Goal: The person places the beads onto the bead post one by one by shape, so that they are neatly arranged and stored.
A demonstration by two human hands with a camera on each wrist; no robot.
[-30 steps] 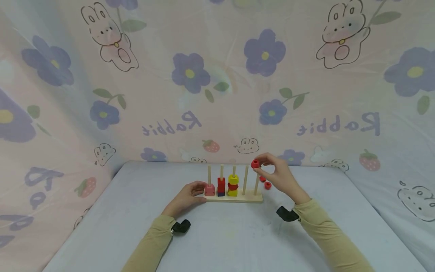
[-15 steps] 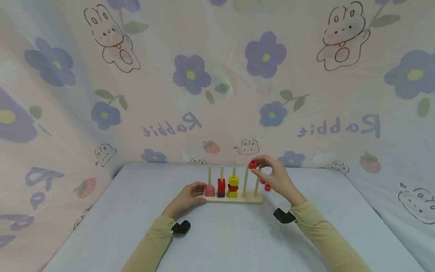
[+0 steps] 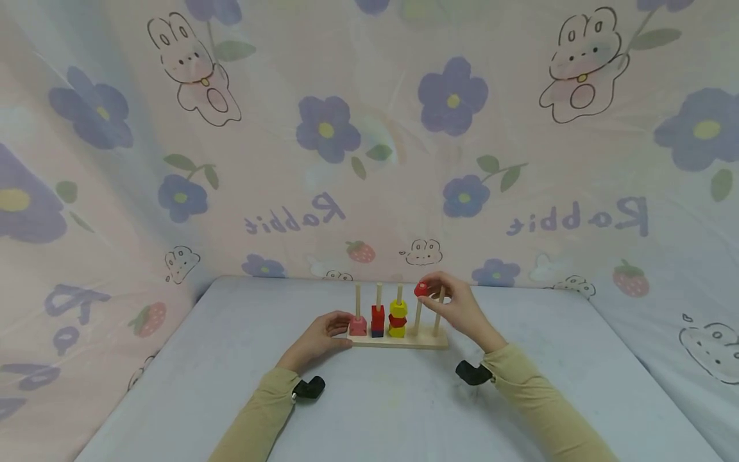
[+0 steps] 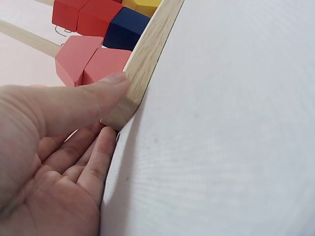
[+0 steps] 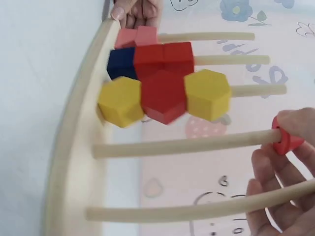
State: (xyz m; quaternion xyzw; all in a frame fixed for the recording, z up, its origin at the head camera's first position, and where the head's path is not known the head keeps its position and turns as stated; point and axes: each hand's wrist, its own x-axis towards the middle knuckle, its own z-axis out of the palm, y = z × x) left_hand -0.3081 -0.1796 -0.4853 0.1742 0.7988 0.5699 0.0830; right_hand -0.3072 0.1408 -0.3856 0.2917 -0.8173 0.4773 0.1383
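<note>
A wooden peg stand [image 3: 398, 342] with a row of upright pegs sits on the table. My left hand [image 3: 317, 337] holds its left end, the thumb [image 4: 110, 86] on the front edge and the fingers behind. My right hand [image 3: 462, 308] pinches a red bead [image 5: 285, 136] at the tip of the fourth peg [image 5: 197, 144], whose end meets the bead's hole. Pink blocks [image 4: 81, 61] sit on the first peg. Red blocks over a blue block [image 5: 121, 63] fill part of the second. On the third, a red hexagonal block [image 5: 164, 96] lies between two yellow ones [image 3: 398, 308].
The fifth peg [image 5: 162, 213] is bare and stands close to my right hand's fingers. A white cloth [image 3: 381, 404] covers the table. Behind it hangs a curtain [image 3: 392, 192] printed with flowers and rabbits.
My right hand has moved left and slightly down, carrying the red bead from near the fifth peg to the fourth peg's tip. The loose red beads behind are now out of sight. My left hand stays put.
</note>
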